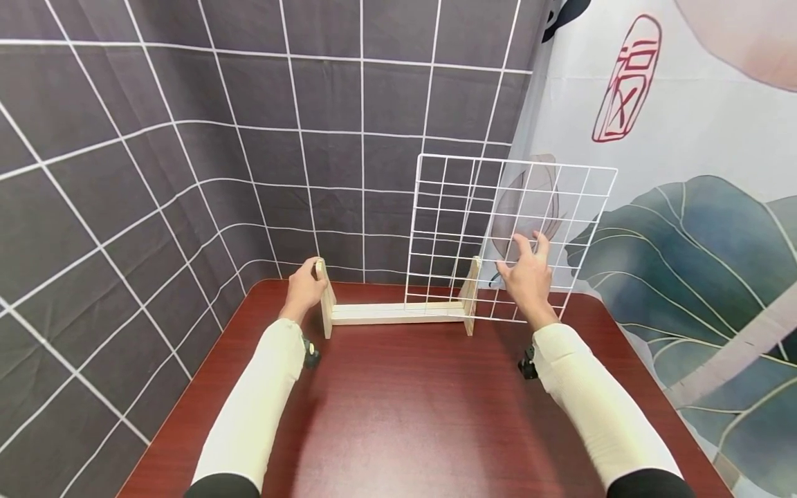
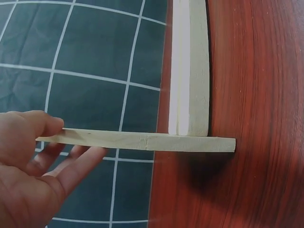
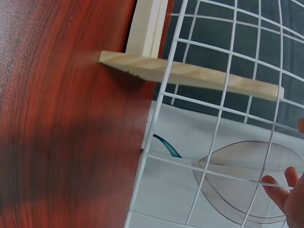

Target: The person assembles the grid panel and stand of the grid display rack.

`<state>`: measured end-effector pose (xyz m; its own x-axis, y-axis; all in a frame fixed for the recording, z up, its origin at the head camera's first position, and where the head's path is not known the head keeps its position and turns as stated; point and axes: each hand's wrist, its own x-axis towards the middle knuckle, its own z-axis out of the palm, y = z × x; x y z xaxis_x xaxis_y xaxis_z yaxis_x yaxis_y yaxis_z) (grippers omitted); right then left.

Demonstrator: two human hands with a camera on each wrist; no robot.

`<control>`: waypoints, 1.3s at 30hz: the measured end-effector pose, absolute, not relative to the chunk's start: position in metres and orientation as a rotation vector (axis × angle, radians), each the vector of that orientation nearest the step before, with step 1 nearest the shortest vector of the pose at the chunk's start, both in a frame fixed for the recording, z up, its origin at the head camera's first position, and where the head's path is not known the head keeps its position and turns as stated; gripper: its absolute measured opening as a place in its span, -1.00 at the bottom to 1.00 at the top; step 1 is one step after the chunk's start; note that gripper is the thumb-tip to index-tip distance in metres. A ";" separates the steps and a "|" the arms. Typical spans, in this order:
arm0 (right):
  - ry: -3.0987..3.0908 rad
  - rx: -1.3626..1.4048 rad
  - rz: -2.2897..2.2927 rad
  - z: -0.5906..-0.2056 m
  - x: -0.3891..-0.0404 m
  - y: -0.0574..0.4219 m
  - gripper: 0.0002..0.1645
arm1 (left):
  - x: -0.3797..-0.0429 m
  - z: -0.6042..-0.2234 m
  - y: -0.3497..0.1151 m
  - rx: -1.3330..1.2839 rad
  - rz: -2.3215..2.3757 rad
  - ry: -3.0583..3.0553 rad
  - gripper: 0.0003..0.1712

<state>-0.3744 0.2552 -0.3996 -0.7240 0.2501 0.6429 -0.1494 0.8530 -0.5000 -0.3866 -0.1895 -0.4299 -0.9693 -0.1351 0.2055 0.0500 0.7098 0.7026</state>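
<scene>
A pale wooden stand (image 1: 398, 313) rests on the table, its crossbar joining two slanted end pieces. My left hand (image 1: 304, 287) grips the upper end of the left end piece (image 2: 142, 141), thumb on one side and fingers on the other. A white wire grid panel (image 1: 518, 162) leans upright at the right part of the stand, overlapping the right end piece (image 3: 190, 73). With spread, bent fingers, my right hand (image 1: 529, 280) holds the panel's wires near its lower right. Only some right fingertips (image 3: 275, 187) show in the right wrist view. Whether the panel's lower edge touches the crossbar, I cannot tell.
The reddish-brown table (image 1: 398, 415) extends toward me in front of the stand. A dark cloth (image 1: 330, 166) with white lines hangs behind and to the left. On the right hangs a white cloth (image 1: 573, 104) printed with leaves and red characters.
</scene>
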 end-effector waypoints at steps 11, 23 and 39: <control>-2.282 -0.074 0.703 -0.399 -0.375 0.252 -0.25 | -0.394 -0.427 -0.168 0.014 -1.140 -2.698 -0.32; -2.278 -0.067 0.707 -0.401 -0.372 0.249 -0.26 | -0.397 -0.427 -0.144 -0.033 -1.163 -2.717 -0.32; -2.274 -0.068 0.703 -0.402 -0.372 0.246 -0.27 | -0.402 -0.429 -0.111 -0.103 -1.176 -2.713 -0.32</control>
